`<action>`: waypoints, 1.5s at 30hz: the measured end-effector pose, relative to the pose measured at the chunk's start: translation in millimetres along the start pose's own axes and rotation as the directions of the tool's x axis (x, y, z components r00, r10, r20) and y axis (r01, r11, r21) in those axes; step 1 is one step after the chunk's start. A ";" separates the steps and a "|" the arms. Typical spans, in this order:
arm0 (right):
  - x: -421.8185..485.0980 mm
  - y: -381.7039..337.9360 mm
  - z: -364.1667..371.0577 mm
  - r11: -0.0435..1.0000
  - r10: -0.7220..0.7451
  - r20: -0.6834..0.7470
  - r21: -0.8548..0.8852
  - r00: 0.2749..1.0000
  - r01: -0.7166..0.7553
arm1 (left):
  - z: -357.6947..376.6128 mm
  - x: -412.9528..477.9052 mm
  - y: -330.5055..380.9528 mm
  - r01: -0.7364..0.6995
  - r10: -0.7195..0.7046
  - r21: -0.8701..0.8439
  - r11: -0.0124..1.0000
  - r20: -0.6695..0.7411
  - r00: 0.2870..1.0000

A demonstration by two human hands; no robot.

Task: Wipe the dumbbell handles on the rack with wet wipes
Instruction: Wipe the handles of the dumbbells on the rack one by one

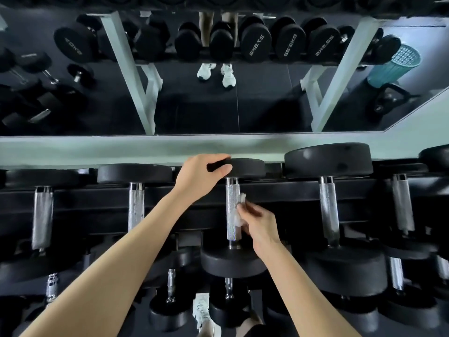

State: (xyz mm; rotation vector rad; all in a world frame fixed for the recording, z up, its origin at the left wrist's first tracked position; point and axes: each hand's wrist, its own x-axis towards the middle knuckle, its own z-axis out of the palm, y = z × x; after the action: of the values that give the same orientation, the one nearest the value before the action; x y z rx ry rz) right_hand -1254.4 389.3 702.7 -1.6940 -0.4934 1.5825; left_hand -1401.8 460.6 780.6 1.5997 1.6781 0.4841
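A black dumbbell with a knurled chrome handle lies on the top shelf of the rack, in the middle of the view. My left hand grips the rim of its far black head. My right hand pinches a crumpled white wet wipe against the right side of that handle, about halfway along it. The near head sits below my right wrist.
More dumbbells lie side by side on the shelf, with chrome handles to the left and right. Smaller dumbbells fill a lower shelf. A wall mirror behind the rack reflects the weights, white shoes and a teal basket.
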 end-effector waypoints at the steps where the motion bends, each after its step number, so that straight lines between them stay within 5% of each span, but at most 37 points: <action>1: -1.8 0.1 0.4 0.999 -0.041 -0.030 -0.012 0.999 0.041 | 0.7 0.5 -0.9 -0.001 0.001 -0.017 1.000 -0.006 1.000; 5: -8.8 1.7 3.1 0.995 -0.103 -0.081 -0.021 0.991 0.102 | 1.5 0.3 -3.3 -0.028 0.027 -0.053 0.998 -0.023 0.999; 14: 5.0 -12.6 14.5 0.984 0.104 -0.133 0.161 0.986 -0.082 | -1.9 0.3 -0.1 -0.008 0.008 -0.097 0.995 0.005 1.000; 21: 13.4 -27.1 45.8 0.985 -0.160 -0.332 0.008 0.929 0.173 | -0.3 0.3 -0.8 0.006 -0.006 -0.144 0.990 0.002 1.000; 27: -7.2 -1.2 21.6 0.955 -0.186 -0.196 -0.268 0.963 0.129 | -1.4 1.6 -1.9 0.004 0.000 -0.172 0.985 0.023 1.000; 34: 4.5 -31.5 30.6 0.994 -0.047 -0.177 -0.103 0.983 0.029 | -0.8 2.1 -5.9 -0.002 0.007 -0.207 0.978 0.026 1.000; 38: 17.0 -46.0 25.7 0.999 -0.033 -0.032 -0.038 0.999 0.032 | -1.4 3.2 -6.5 0.003 0.005 -0.221 0.975 0.035 0.999; 45: -10.7 -13.3 -24.5 0.887 0.139 0.211 -0.461 0.968 -0.027 | -0.6 3.8 -8.1 -0.014 0.022 -0.224 0.975 0.032 0.999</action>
State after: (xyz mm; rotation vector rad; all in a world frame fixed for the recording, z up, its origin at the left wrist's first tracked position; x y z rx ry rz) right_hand -1229.7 383.8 718.6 -1.8887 -0.9923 1.8494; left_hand -1407.4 463.2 774.2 1.4515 1.5268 0.6284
